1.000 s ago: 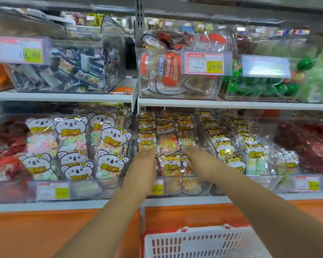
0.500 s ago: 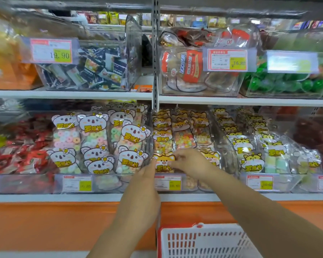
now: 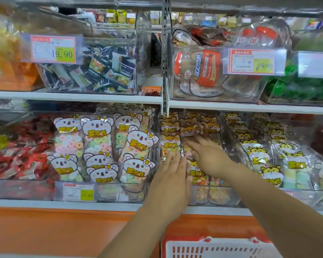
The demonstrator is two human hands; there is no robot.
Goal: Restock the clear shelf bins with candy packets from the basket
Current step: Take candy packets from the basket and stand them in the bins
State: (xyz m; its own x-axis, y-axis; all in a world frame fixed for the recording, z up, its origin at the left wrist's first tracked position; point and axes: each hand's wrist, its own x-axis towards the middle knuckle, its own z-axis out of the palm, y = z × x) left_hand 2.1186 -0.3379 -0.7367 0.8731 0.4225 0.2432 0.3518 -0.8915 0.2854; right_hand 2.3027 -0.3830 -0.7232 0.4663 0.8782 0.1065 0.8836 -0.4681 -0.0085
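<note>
My left hand (image 3: 171, 175) is flat, fingers straight and close together, pressing a fox packet (image 3: 170, 146) at the front-left corner of the fox bin (image 3: 218, 197). My right hand (image 3: 207, 157) is spread wide, fingers splayed over the packets in the middle of the same bin, holding nothing that I can see. It is motion-blurred, so I cannot tell whether the fingertips touch or only hover. Neither hand grips a packet.

The task's candy: fox packets stand in rows inside the fox bin, front to back, leaning on one another. The basket (image 3: 222, 247) sits straight below the fox bin, showing only its red rim and white mesh; its contents are out of view. Left of the fox bin, koala packets (image 3: 99, 146) fill the neighbouring bin; right of it are tiger packets (image 3: 259, 151). Above the fox bin runs the white shelf board (image 3: 241, 107).

Judgement: this looks like seating or tidying packets in the bin, not fetching a new one.

Risks from here:
- The packets are glossy and only lean, so a hard push from the left hand may tip the front one over the low front wall of the fox bin, toward the basket or floor.
- The splayed right hand may drag the middle row askew and bury labels.
- Both forearms reach in over the front of the fox bin, so pulling back fast may snag a packet top and flick it out.
</note>
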